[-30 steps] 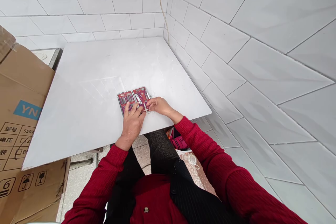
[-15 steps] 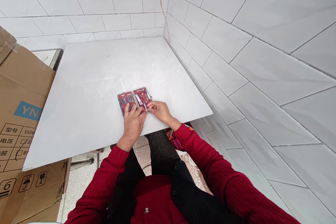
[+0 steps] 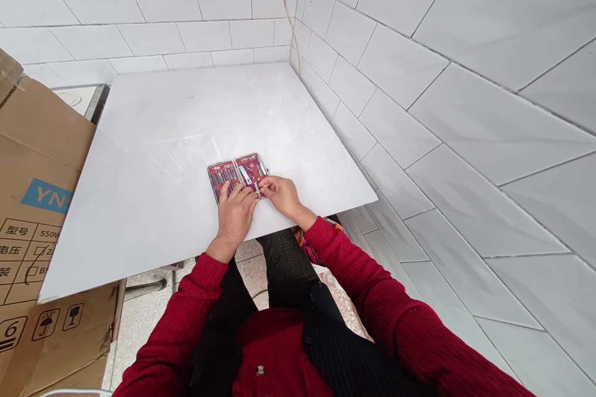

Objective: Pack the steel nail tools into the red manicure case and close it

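An opened manicure set case (image 3: 225, 169) lies on the white tabletop, its two dark red halves spread side by side. Several slim metal tools (image 3: 224, 180) fill the left half, and a nail clipper (image 3: 245, 175) is among the tools in the right half. My left hand (image 3: 234, 214) rests over the case's near edge, fingers extended and apart across its lower part. At the lower right of the case, my right hand (image 3: 280, 196) is closed in a pinch. What sits between its fingertips is too small to make out.
The white tabletop (image 3: 158, 198) meets tiled walls (image 3: 354, 87) behind and on the right. Large cardboard boxes (image 3: 41, 136) stand against its left side. A thin cable (image 3: 287, 6) hangs down the wall corner. My legs (image 3: 288, 267) are below the table's near edge.
Both hands stay at the case, nearly in place. My right fingertips shift slightly at its lower right part. The whole view has moved a little.
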